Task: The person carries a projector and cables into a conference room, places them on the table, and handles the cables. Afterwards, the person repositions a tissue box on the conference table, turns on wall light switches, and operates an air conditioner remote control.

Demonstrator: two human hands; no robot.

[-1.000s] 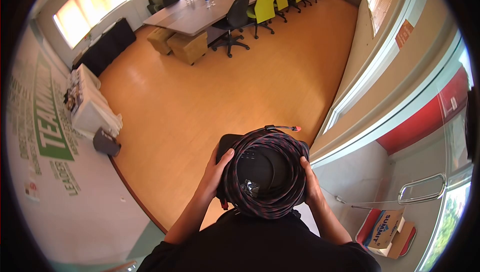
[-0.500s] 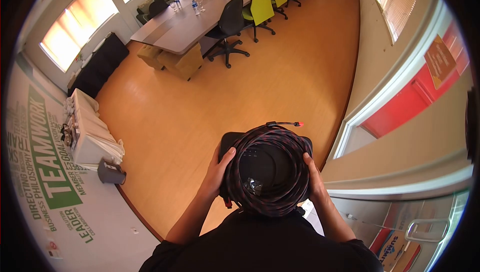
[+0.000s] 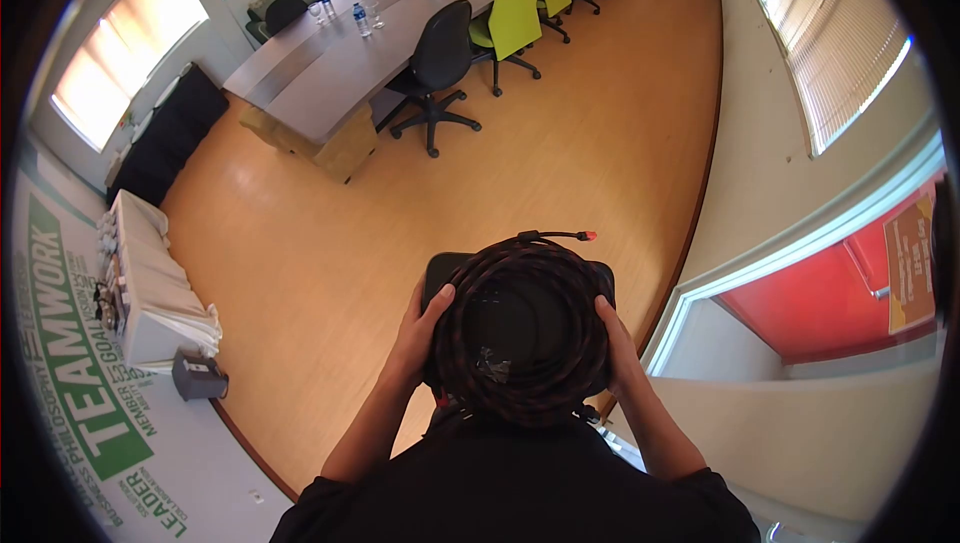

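A thick coil of dark cable with reddish flecks [image 3: 470, 383] lies on top of a flat black device [image 3: 440, 268], close to my body. One cable end with a red-tipped plug [image 3: 588, 236] sticks out past the coil's far side. Inside the ring sits a small crumpled clear plastic piece [image 3: 492, 365]. My left hand [image 3: 415, 333] grips the left side, its thumb over the coil. On the opposite side, my right hand [image 3: 618, 343] holds the same load, thumb also up on the cable. The fingers beneath are hidden, as is most of the device.
Ahead stands a long table [image 3: 320, 93] with water bottles and glasses, lined by a black office chair [image 3: 440, 53] and several green chairs [image 3: 515, 18]. A cloth-covered side table [image 3: 165, 283] and a grey bin [image 3: 200, 375] stand left. A doorway with a red door [image 3: 810, 308] is right.
The view has shifted forward and turned slightly; the table, side table and bin sit further left, and more of the red door shows. Both hands keep their hold on the coil and device.
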